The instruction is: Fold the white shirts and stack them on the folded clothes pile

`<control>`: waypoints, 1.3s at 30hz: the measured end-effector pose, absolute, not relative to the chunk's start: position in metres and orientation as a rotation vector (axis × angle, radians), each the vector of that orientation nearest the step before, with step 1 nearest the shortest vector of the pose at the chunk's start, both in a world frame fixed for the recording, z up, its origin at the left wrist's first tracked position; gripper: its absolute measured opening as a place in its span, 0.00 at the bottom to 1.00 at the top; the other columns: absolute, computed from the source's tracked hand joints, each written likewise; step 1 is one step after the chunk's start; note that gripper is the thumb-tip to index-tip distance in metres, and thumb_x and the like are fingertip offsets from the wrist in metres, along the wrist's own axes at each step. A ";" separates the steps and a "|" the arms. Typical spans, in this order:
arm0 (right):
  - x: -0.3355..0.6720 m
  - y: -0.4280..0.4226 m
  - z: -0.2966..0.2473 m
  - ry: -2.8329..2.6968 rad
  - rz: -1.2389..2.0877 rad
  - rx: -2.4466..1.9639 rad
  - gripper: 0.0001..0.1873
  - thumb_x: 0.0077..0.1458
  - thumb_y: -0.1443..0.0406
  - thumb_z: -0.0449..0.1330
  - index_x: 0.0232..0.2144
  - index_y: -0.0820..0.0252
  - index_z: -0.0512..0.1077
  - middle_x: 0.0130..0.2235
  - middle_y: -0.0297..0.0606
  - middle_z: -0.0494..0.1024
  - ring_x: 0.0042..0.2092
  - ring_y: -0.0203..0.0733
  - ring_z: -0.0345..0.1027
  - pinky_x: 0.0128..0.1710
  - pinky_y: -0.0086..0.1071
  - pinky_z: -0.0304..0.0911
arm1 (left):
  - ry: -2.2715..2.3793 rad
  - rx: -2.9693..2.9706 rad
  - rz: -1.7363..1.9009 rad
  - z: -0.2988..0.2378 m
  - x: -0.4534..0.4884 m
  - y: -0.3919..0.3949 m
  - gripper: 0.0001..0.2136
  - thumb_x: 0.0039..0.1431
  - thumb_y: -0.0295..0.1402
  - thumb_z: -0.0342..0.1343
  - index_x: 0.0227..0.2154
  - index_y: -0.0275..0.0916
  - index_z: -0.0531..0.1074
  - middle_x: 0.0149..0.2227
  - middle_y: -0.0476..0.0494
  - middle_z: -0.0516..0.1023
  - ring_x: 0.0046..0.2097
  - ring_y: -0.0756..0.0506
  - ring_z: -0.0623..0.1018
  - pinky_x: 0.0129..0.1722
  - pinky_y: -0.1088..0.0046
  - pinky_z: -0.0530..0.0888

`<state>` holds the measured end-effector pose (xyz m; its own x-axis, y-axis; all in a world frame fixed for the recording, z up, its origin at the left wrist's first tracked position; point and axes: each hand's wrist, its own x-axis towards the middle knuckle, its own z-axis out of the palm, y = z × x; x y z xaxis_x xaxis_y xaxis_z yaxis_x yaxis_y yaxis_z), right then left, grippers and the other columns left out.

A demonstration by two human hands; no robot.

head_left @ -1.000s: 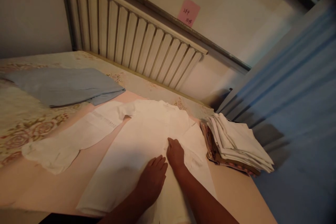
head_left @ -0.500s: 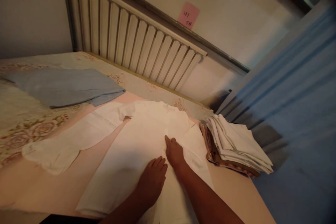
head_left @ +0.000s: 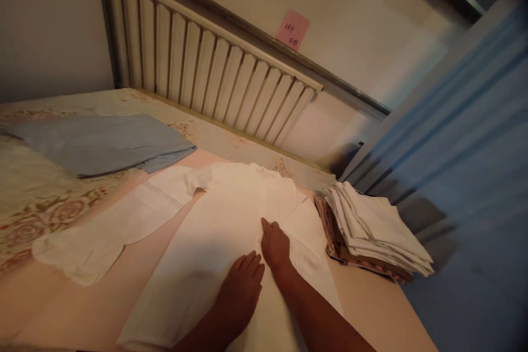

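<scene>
A surface (head_left: pixel 225 131) under a flowered cover (head_left: pixel 28 190), with a smooth pink cloth (head_left: pixel 66 308) over its near part, stands against a wall with one ribbed radiator (head_left: pixel 198 60); above the radiator's right half hangs one pink note (head_left: pixel 292 29) with handwriting, and a pleated blue curtain (head_left: pixel 466 203) fills the right. One thin white shirt (head_left: pixel 185 269) lies flat, mostly on the pink cloth, one long sleeve stretched leftward. One smooth grey-blue garment (head_left: pixel 103 143) lies beyond that sleeve; one stack of folded fabric (head_left: pixel 375 225), pale over brown, sits right. Two hands meet the shirt: the left hand (head_left: pixel 243 283) flat, fingers straight and close together; the right hand (head_left: pixel 275 245) partly curled, its grip impossible to tell.
</scene>
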<state>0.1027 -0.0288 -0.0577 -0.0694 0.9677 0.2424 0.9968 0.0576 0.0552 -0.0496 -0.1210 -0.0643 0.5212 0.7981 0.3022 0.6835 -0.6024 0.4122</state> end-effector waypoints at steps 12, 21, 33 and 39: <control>0.114 -0.044 -0.037 -2.229 -0.095 -1.793 0.19 0.59 0.70 0.49 0.50 0.59 0.70 0.41 0.40 0.75 0.43 0.41 0.67 0.45 0.32 0.60 | 1.243 2.561 0.710 -0.074 -0.048 -0.116 0.22 0.56 0.23 0.48 0.54 0.39 0.66 0.61 0.42 0.67 0.63 0.42 0.63 0.63 0.59 0.57; 0.179 -0.118 -0.034 -2.394 -0.299 -1.892 0.30 0.50 0.77 0.51 0.55 0.58 0.68 0.58 0.44 0.69 0.60 0.50 0.57 0.59 0.44 0.53 | 1.236 2.495 0.689 -0.063 -0.051 -0.117 0.20 0.57 0.24 0.47 0.52 0.41 0.68 0.61 0.44 0.67 0.63 0.44 0.63 0.63 0.59 0.59; 0.202 -0.100 -0.035 -2.288 -0.278 -1.923 0.20 0.59 0.72 0.50 0.50 0.56 0.72 0.50 0.43 0.76 0.52 0.43 0.67 0.54 0.35 0.62 | 1.227 2.518 0.713 -0.067 -0.052 -0.116 0.21 0.57 0.23 0.48 0.53 0.40 0.68 0.61 0.43 0.67 0.63 0.43 0.64 0.63 0.59 0.59; 0.230 -0.107 -0.039 -2.402 0.070 -1.873 0.30 0.48 0.75 0.51 0.54 0.60 0.70 0.58 0.44 0.70 0.60 0.43 0.62 0.62 0.40 0.55 | 1.217 2.491 0.743 -0.066 -0.052 -0.116 0.20 0.57 0.24 0.47 0.53 0.42 0.68 0.61 0.44 0.67 0.63 0.44 0.64 0.63 0.59 0.59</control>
<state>0.2296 -0.1067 -0.0391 -0.2410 0.9694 0.0464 0.9650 0.2445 -0.0946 -0.0520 -0.1165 -0.0659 0.5156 0.7918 0.3274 0.6530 -0.6105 0.4483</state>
